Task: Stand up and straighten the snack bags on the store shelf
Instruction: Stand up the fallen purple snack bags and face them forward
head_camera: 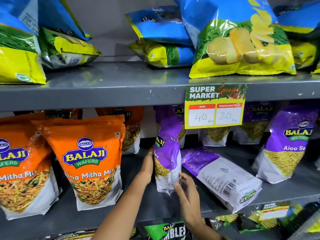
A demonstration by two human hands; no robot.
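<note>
A purple Aloo Sev bag [167, 149] stands upright but turned side-on in the middle of the lower grey shelf [294, 181]. My left hand [147, 168] presses flat against its left side and my right hand [187, 193] touches its lower right corner. Just to its right, another purple bag [221, 175] lies flat on its face, barcode up. A third purple bag [285, 144] stands upright at the right. Orange Mitha Mix bags [86, 161] stand upright at the left.
More purple and orange bags stand at the back of the lower shelf. Blue-and-yellow chip bags [239, 40] sit on the upper shelf, some leaning or lying [162, 40]. A price tag [214, 106] hangs from the upper shelf edge. Green bags [173, 231] show below.
</note>
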